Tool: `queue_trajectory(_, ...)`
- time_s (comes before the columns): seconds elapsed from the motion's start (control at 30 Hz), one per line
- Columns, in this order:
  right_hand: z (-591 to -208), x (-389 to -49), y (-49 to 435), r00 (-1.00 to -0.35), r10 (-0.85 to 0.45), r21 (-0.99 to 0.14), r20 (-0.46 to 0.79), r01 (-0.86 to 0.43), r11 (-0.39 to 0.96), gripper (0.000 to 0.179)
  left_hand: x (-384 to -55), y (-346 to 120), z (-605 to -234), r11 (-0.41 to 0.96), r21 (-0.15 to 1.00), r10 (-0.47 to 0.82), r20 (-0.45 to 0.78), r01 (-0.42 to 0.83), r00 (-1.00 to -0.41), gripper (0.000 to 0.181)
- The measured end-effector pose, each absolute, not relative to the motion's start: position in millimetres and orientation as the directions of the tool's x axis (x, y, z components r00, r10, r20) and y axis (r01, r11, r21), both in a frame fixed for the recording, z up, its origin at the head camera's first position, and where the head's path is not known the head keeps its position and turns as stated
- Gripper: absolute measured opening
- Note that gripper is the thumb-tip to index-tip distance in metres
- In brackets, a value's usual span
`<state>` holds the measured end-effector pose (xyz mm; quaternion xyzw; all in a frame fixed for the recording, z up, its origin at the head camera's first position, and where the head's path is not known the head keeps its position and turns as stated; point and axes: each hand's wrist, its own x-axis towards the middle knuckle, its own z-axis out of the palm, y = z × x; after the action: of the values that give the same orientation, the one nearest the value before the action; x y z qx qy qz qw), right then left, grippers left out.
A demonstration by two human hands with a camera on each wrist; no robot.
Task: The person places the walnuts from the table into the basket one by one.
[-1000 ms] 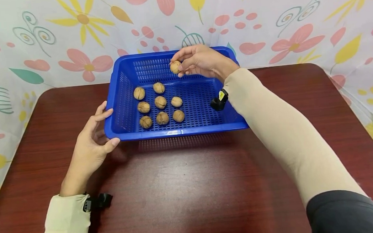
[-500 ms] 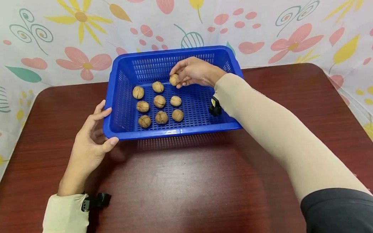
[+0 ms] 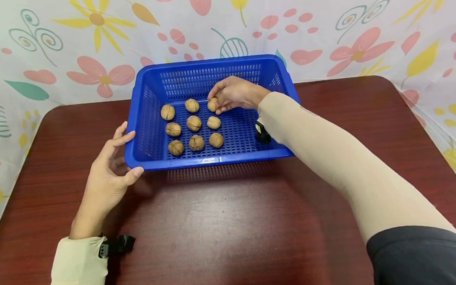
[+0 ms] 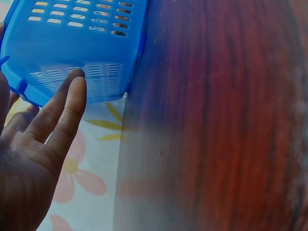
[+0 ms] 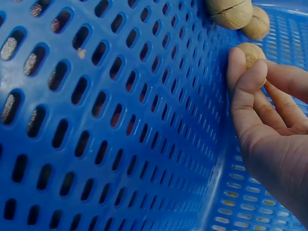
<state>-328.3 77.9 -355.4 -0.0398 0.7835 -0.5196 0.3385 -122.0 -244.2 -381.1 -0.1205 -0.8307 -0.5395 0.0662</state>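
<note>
A blue perforated plastic basket (image 3: 210,160) stands on the table, holding several walnuts in rows. My right hand (image 3: 236,93) reaches inside it and pinches a walnut (image 3: 212,104) between thumb and fingers, low over the floor at the back end of the third column. In the right wrist view the fingertips close round this walnut (image 5: 252,53), near the basket floor. Close in front of it lies a paler walnut (image 3: 213,122). At the basket's left end, my left hand (image 3: 108,174) touches the rim and front corner with extended fingers and thumb; its straight fingers (image 4: 72,113) lie at the outer wall.
Beside the held walnut, toward the left, sit a walnut (image 3: 191,105) in the back row and a cracked one (image 3: 168,112). A dark red wooden table (image 3: 225,230) extends in front. Behind the basket hangs a flowered cloth (image 3: 322,23).
My right hand has lowered the pinched walnut from near the back wall's upper part to the basket floor, beside the back row. The left hand has kept its place at the basket.
</note>
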Motion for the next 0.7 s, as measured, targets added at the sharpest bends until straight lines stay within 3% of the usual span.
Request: queue_trajectory(0.7, -354.5, -328.4, 77.7, -0.786, -0.414, -0.828, -0.459, 0.21, 0.52, 0.038, -122.5, -244.7, -381.8, 0.388, 0.879, 0.126, 0.248, 0.277, -0.961, 0.071)
